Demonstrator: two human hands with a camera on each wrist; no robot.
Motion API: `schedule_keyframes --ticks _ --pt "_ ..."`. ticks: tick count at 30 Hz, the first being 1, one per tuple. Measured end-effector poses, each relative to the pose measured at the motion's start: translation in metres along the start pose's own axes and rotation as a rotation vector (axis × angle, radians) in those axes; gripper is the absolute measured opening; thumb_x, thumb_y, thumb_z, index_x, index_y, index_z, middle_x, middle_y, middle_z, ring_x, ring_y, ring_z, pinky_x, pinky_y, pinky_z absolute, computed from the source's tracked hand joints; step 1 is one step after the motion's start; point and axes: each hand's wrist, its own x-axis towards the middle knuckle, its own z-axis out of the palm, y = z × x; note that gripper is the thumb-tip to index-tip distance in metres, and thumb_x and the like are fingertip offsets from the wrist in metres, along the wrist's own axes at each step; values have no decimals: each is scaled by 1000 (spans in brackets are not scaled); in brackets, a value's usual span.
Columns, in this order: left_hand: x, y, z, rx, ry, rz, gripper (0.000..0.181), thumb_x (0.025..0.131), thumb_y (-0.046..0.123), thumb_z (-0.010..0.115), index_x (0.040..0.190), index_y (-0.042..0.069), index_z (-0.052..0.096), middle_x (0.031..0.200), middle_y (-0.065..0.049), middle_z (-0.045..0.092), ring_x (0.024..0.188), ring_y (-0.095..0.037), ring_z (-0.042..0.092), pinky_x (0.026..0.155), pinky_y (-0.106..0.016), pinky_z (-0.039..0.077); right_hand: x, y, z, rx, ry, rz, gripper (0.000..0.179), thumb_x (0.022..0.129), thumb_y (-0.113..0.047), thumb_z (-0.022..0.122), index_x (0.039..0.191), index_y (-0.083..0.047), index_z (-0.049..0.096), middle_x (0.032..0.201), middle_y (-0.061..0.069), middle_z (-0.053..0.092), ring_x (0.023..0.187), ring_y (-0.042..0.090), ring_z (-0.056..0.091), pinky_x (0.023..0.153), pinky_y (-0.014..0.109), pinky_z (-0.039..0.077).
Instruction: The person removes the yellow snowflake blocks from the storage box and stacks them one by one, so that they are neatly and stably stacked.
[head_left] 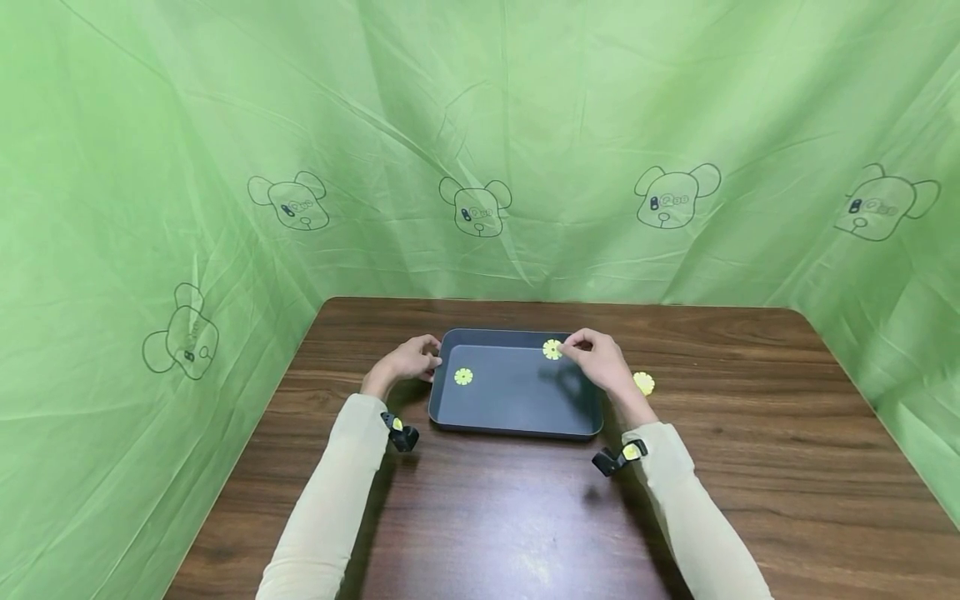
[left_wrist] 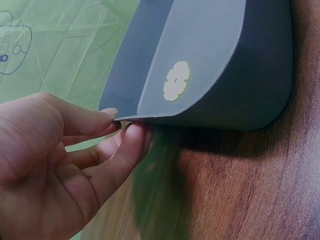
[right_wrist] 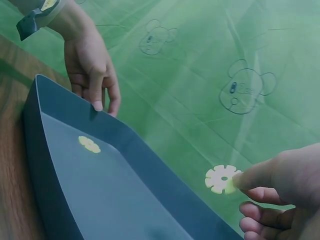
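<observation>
A dark grey rectangular tray (head_left: 510, 404) lies on the table. At its left side my left hand (head_left: 407, 360) pinches the rim between thumb and fingers, seen closely in the left wrist view. One yellow notched disc (head_left: 463, 377), shaped like a flower, lies flat on the tray floor near the left end. Between thumb and fingertip my right hand (head_left: 598, 358) holds a second notched disc (right_wrist: 220, 178), raised above the tray's back right part. This disc has a small hole in its centre. A third yellow disc (head_left: 643, 382) rests on the table just right of the tray, partly behind the right forearm.
The brown wooden table (head_left: 750, 467) extends to both sides and in front of the tray. A green cloth (head_left: 570, 108) with printed bear heads hangs behind the table and at both sides. Each wrist wears a black strap with a small camera.
</observation>
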Motion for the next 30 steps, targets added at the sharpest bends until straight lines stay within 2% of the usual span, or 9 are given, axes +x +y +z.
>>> schedule_keyframes --ticks 16,23,30 --pt "-1 -1 1 -14 -6 18 36 97 2 48 131 -5 43 103 -22 59 83 -23 64 78 -35 60 -20 19 -37 30 70 46 26 91 -27 65 100 -2 66 99 14 65 86 17 52 71 23 42" --pt "-1 -1 1 -14 -8 18 36 97 2 48 131 -5 43 105 -23 59 84 -23 64 78 -35 60 -30 26 -55 45 84 104 32 92 -30 63 104 -1 63 102 12 60 89 16 50 77 24 41" --pt "-2 0 1 -8 -4 16 35 97 2 48 131 -4 43 104 -22 59 85 -23 64 81 -37 59 -34 44 -70 0 118 132 36 92 -36 63 103 -2 64 100 10 60 84 14 50 70 22 42"
